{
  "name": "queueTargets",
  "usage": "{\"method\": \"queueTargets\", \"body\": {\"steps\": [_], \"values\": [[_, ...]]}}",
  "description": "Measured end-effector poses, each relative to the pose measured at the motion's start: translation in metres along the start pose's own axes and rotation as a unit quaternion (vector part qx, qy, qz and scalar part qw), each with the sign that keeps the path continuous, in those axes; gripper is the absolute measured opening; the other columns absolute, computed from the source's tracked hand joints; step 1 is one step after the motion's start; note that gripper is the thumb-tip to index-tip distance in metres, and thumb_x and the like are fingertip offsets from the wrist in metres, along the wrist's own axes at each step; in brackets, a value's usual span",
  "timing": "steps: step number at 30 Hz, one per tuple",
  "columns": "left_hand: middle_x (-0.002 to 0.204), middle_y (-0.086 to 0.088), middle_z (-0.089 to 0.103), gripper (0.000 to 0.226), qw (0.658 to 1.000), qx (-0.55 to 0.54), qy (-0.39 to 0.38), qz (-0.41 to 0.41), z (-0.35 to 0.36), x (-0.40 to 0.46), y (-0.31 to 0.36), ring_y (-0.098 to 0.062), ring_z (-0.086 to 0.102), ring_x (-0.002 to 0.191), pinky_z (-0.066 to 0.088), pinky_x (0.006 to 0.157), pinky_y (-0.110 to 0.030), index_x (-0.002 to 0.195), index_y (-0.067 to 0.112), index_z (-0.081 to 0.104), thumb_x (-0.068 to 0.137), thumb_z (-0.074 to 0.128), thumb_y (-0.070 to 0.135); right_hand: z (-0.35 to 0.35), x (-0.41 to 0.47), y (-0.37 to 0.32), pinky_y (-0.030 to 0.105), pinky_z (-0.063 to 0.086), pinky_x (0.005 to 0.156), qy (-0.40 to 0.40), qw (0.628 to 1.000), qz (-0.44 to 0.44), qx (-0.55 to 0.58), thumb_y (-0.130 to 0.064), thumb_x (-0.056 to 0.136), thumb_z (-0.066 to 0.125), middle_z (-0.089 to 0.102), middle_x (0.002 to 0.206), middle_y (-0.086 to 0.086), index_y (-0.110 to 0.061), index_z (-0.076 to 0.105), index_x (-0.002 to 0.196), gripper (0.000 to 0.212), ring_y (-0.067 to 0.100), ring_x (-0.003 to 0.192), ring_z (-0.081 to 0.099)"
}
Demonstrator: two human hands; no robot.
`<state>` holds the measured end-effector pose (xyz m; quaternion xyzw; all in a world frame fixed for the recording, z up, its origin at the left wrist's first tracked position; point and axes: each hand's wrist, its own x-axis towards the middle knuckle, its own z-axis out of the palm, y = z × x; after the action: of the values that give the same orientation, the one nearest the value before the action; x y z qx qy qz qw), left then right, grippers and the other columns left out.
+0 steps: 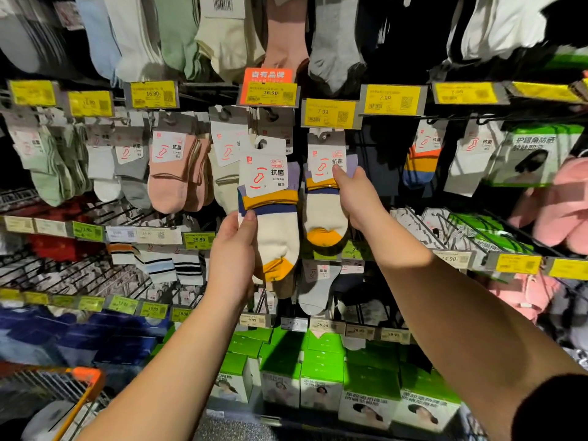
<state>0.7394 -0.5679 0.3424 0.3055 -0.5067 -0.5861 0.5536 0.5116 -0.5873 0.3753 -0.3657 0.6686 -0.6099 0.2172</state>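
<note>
Left hand [234,249] grips sock pack [277,229]; right hand [358,198] pinches neighbouring pack [323,214].

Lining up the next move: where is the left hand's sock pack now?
In the head view, centre, the left hand grips the sock pack just left of its twin pack, below the orange price tag.

The left sock pair [276,230] and the right sock pair [324,218] are soft, matt knitted cloth. Their header cards [265,175] look like smooth, slightly glossy paper. The price tags [270,93] are paper behind shiny clear plastic. The shelf racks [95,275] are thin metal wire. The green boxes [321,386] are glossy cardboard.
</note>
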Motion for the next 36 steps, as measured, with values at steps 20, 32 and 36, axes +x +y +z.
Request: {"method": "queueTargets", "body": {"steps": [20, 32, 36], "values": [[0.109, -0.01, 0.075, 0.018, 1.0, 0.015, -0.017, -0.016, 0.004, 0.002, 0.003, -0.028, 0.071, 0.106, 0.053, 0.095, -0.048, 0.109, 0.016, 0.066, 0.105, 0.049, 0.021, 0.002, 0.041, -0.005, 0.04, 0.038, 0.076, 0.014, 0.94, 0.027, -0.34, -0.06, 0.102, 0.017, 0.051, 0.138, 0.016, -0.009, 0.03, 0.149, 0.07, 0.039, 0.119, 0.054], [0.111, -0.005, 0.075, 0.018, 0.999, 0.005, -0.038, -0.022, 0.009, 0.004, -0.011, -0.021, 0.07, 0.107, 0.053, 0.091, -0.033, 0.109, 0.018, 0.066, 0.105, 0.048, 0.019, -0.021, -0.045, 0.023, 0.03, 0.036, 0.06, 0.036, 0.993, 0.015, -0.109, -0.053, 0.104, 0.033, 0.059, 0.091, 0.003, -0.011, 0.049, 0.112, 0.045, 0.021, 0.082, 0.056], [0.1, -0.002, 0.077, 0.018, 0.998, -0.019, -0.048, -0.027, 0.018, 0.004, -0.014, -0.012, 0.073, 0.093, 0.055, 0.073, -0.021, 0.107, 0.012, 0.064, 0.105, 0.047, 0.015, -0.008, -0.072, 0.044, 0.032, 0.038, 0.068, -0.044, 0.996, -0.006, -0.078, -0.049, 0.106, 0.033, 0.055, 0.085, -0.005, -0.02, 0.056, 0.098, 0.037, 0.012, 0.076, 0.051]]}}
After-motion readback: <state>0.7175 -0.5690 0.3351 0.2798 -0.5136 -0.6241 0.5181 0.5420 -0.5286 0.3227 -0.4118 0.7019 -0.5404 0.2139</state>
